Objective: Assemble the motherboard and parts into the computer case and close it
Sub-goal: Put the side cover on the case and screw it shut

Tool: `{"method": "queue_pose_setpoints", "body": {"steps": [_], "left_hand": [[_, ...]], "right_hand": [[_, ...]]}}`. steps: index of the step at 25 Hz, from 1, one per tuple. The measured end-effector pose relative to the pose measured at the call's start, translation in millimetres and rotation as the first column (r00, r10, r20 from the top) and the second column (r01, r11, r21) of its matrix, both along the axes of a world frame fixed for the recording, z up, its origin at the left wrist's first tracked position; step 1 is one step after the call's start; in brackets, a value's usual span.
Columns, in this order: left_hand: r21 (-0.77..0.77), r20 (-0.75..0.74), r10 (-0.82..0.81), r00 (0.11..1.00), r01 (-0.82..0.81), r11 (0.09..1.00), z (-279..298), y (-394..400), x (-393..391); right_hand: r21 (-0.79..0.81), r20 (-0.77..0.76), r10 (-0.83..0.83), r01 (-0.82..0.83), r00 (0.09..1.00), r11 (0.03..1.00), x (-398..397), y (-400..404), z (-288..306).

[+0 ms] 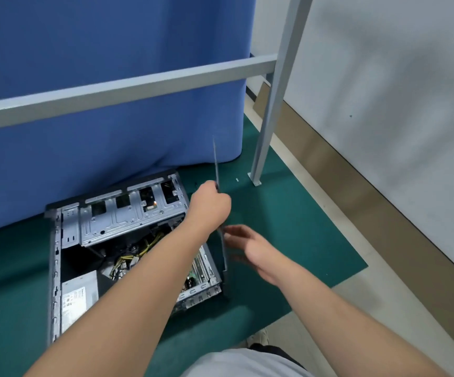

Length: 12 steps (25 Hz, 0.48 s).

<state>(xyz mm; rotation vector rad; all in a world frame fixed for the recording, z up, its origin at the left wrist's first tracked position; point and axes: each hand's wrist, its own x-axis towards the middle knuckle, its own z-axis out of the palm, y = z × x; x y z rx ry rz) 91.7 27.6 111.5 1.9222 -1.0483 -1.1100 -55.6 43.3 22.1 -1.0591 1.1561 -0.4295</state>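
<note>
Computer case [65, 240] lies on its side, open face up, on the green bench [288, 213], its far end against the blue curtain [111, 77]. Inside, left to right: grey power supply [80, 295] with label at the near left corner, metal drive cage [128, 216] across the far end, yellow and black cables [136, 257] in the middle, green motherboard [201, 265] edge showing along the right wall, partly hidden by the left forearm.

Side panel [216, 161] stands on edge, seen nearly edge-on, along the right side of the case; its lower end sits by the case's right wall. Left hand [210, 202] reaches over the case, fingers curled round the panel's upper part. Right hand [247, 248] is just right of the panel, fingers spread and relaxed, beside its lower part; contact cannot be told because of blur.

Grey metal frame [269, 118] stands on the bench behind; white wall [383, 91] at right.
</note>
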Motion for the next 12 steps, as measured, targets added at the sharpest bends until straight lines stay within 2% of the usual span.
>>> {"method": "queue_pose_setpoints", "body": {"steps": [2,5,8,12], "left_hand": [[-0.02,-0.132,0.119,0.984,-0.122,0.992,-4.5,7.4,22.1],[0.024,-0.383,0.281,0.88,-0.295,0.955,-10.8,29.1,58.9],[0.055,-0.476,0.334,0.813,-0.351,0.935,-22.8,56.8,95.9],[0.054,-0.528,0.398,0.75,-0.439,0.897,-43.2,99.9,144.4]], "right_hand": [[-0.042,-0.111,0.025,-0.03,0.993,0.999,4.7,0.0,-13.0],[-0.103,-0.303,-0.014,-0.018,0.953,0.994,-1.4,-10.5,-21.9],[-0.128,-0.476,-0.107,0.052,0.873,0.99,-17.6,-24.7,-29.2],[-0.018,-0.434,-0.262,0.282,0.862,0.959,-10.4,-39.3,-35.0]]}}
